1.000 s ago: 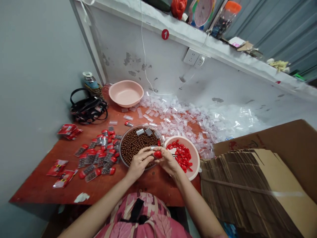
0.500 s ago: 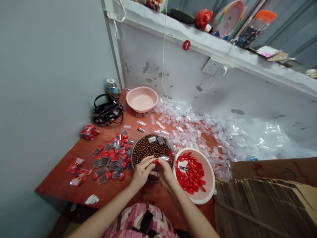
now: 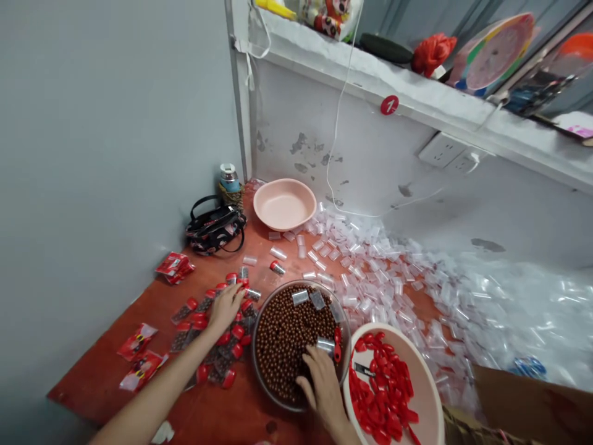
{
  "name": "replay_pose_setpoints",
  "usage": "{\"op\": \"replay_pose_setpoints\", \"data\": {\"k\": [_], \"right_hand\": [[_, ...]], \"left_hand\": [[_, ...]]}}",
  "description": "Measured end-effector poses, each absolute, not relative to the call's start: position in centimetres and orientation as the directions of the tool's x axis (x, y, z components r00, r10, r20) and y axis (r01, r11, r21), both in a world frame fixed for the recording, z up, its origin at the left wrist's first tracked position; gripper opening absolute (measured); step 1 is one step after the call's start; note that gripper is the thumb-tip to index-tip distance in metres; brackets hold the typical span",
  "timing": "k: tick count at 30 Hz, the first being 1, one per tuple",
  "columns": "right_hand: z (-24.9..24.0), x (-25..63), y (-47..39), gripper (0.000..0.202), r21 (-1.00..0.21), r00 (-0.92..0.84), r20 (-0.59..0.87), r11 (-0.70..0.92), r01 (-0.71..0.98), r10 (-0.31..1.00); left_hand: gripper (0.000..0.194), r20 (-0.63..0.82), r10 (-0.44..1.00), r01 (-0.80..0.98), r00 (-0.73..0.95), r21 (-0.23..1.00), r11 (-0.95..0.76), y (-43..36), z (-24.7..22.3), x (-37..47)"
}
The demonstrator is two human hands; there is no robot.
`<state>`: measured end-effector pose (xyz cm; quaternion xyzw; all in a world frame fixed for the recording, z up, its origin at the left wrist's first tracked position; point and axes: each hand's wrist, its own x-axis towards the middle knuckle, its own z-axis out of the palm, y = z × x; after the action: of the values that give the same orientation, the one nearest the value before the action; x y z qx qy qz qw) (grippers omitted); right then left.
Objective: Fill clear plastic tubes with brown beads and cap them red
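Observation:
My left hand [image 3: 227,307] is over the pile of small clear bottles with red caps [image 3: 222,346], left of the bowl. Its fingertips close on the red cap of one bottle [image 3: 251,294] at the pile's upper edge. Over the steel bowl [image 3: 260,383] of shiny brown beads [image 3: 285,337] is my right hand [image 3: 321,380], its thumb and fingers apart. Just beyond its fingertips, a clear cylinder [image 3: 325,346] lies on the beads. Beside that is a red piece [image 3: 338,346]. More clear containers [image 3: 300,298] rest at the bowl's far side.
A pink basin [image 3: 430,383] of red caps [image 3: 382,389] stands right of the bowl. Another pink basin [image 3: 285,207] sits at the back. Clear containers [image 3: 370,266] spread along the wall. A black bag [image 3: 215,232], red packets [image 3: 139,342] and cardboard [image 3: 523,402] lie around.
My hands were together over the bowl at a red cap. The left has moved left to the bottle pile; the right has opened over the beads. The view has shifted.

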<state>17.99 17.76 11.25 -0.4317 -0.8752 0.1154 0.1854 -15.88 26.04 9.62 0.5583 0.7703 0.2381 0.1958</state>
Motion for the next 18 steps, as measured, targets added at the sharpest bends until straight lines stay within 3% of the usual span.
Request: {"op": "replay_pose_setpoints", "data": {"k": [4, 11, 14, 18], "right_hand": [[9.5, 18.4, 16.7, 0.039, -0.215, -0.613, 0.241, 0.658, 0.722, 0.752], [8.5, 17.1, 16.4, 0.029, -0.266, -0.490, 0.272, 0.554, 0.789, 0.828], [7.5, 16.9, 16.3, 0.028, -0.294, -0.456, 0.298, 0.535, 0.792, 0.839], [5.5, 16.6, 16.3, 0.031, -0.314, -0.370, 0.414, 0.513, 0.799, 0.831]], "left_hand": [[0.052, -0.119, 0.912, 0.770, -0.393, 0.499, 0.397, 33.6, 8.8, -16.4], [0.086, -0.305, 0.861, 0.779, -0.407, 0.378, 0.501, 41.5, 8.5, -15.0], [0.088, -0.329, 0.857, 0.789, -0.398, 0.354, 0.502, 43.7, 8.5, -13.3], [0.074, -0.322, 0.878, 0.817, -0.353, 0.351, 0.458, 45.7, 8.4, -10.8]]}}
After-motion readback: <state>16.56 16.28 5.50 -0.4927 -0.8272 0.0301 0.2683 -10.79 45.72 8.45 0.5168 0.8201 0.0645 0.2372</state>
